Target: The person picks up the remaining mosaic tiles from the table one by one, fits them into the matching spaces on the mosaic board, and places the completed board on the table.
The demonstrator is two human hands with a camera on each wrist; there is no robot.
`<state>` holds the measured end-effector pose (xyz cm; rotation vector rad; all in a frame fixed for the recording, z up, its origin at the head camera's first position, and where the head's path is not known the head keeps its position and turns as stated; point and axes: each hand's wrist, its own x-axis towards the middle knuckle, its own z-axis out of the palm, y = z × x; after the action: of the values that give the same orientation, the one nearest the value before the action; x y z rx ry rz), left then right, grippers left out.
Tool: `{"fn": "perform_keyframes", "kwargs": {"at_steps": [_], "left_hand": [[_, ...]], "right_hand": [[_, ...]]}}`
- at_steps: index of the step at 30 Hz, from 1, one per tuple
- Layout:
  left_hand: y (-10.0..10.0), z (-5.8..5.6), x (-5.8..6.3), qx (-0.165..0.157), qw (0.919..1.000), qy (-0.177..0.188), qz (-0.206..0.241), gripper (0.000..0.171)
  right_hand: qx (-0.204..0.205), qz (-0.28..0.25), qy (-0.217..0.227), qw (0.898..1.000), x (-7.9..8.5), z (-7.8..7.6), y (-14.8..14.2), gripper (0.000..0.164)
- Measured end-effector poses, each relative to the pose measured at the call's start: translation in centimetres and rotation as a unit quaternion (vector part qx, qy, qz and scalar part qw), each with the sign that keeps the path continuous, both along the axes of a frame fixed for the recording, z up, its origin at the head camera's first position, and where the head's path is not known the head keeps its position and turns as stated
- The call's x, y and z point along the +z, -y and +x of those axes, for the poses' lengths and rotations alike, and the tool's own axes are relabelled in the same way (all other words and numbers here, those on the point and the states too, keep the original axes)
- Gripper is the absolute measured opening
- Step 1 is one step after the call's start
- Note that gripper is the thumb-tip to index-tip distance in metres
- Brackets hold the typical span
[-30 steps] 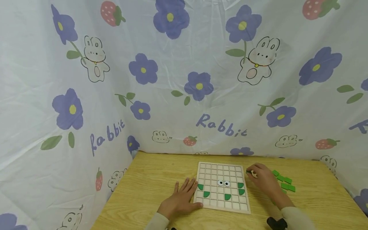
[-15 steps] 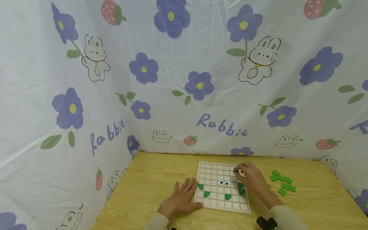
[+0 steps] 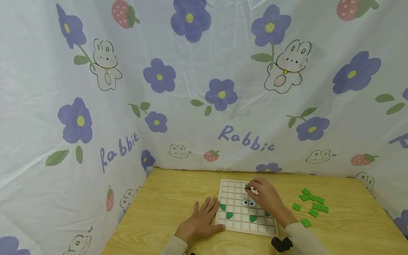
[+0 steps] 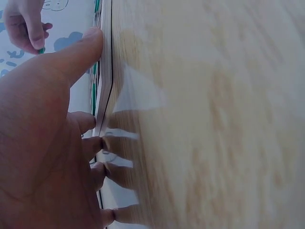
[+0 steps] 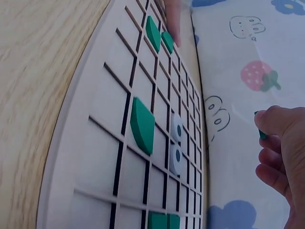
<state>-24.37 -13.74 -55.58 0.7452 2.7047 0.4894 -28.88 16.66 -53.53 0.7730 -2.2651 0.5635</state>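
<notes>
My right hand (image 3: 266, 196) pinches a small green tile (image 5: 260, 126) between thumb and fingertips, over the upper middle of a pale wooden grid board (image 3: 234, 230). Flat on the table, my left hand (image 3: 199, 221) spreads its fingers along the board's left edge, the thumb at its lower left corner. Two round googly-eye pieces (image 5: 176, 143) sit side by side near the board's centre. Several green quarter-round tiles lie in its cells, among them one tile (image 3: 253, 218) below the eyes and another tile (image 3: 229, 215) at the left. My right hand hides part of the board's right side.
Loose square green tiles (image 3: 313, 213) are scattered on the wooden table (image 3: 172, 191) to the right of the board. A white curtain (image 3: 191, 148) printed with rabbits and flowers hangs behind and at the left of the table.
My right hand has moved left from beside the board's right edge to over its upper middle, carrying the green tile. More loose tiles now show at right. My left hand has stayed put.
</notes>
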Motion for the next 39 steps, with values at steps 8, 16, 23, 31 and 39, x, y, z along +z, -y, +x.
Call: {"fn": "perform_keyframes", "kwargs": {"at_steps": [8,16,23,31,39], "left_hand": [[0.0,0.0,-0.1,0.003,1.0,0.003,0.001,0.096],[0.0,0.2,0.1,0.001,1.0,0.001,0.004,0.096],[0.0,0.2,0.2,0.003,1.0,-0.006,-0.003,0.096],[0.1,0.2,0.3,-0.001,1.0,-0.007,-0.002,0.095],[0.1,0.2,0.4,0.0,1.0,-0.009,-0.001,0.094]], "right_hand": [[-0.01,0.007,0.045,0.999,0.3,0.0,2.5,0.019],[-0.02,0.018,0.081,0.996,-0.1,-0.2,4.4,0.018],[-0.014,0.017,0.073,0.997,-1.1,-0.5,5.4,0.018],[-0.028,0.024,0.061,0.997,-2.2,-1.0,6.9,0.015],[-0.044,0.04,0.093,0.994,-3.0,-1.6,8.0,0.009]]}}
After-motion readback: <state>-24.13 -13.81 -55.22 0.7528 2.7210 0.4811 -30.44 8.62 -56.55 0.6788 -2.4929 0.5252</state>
